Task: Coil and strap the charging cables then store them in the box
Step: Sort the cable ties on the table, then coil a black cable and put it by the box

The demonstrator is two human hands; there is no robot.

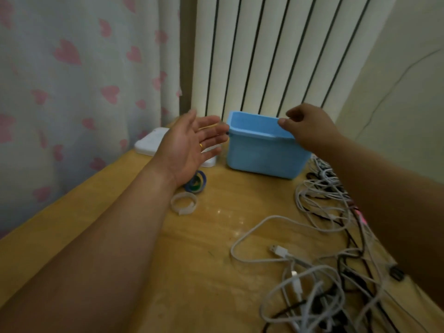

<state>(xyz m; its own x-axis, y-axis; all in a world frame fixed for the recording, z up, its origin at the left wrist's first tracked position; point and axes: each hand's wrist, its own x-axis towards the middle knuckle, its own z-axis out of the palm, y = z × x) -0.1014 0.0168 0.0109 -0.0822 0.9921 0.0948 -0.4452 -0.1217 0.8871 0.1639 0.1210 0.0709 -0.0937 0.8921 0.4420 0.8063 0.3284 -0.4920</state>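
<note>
Head view: left hand [189, 145] is open-palmed, fingers straight and spread, holding nothing, fingertips just beside the left wall of the light-blue rectangular plastic box [259, 155], contact unclear; right hand [310, 131] pinches the box's right rim with thumb and curled fingers. Box sits at the back of the yellowish wooden table [149, 272], slightly tilted, before the white ribbed radiator [276, 51]. Tangled white and black charging cables [324, 260] lie loose along the table's right side; white coiled strap ring [183, 203] and blue-green strap rolls [199, 183] lie by the left wrist.
</note>
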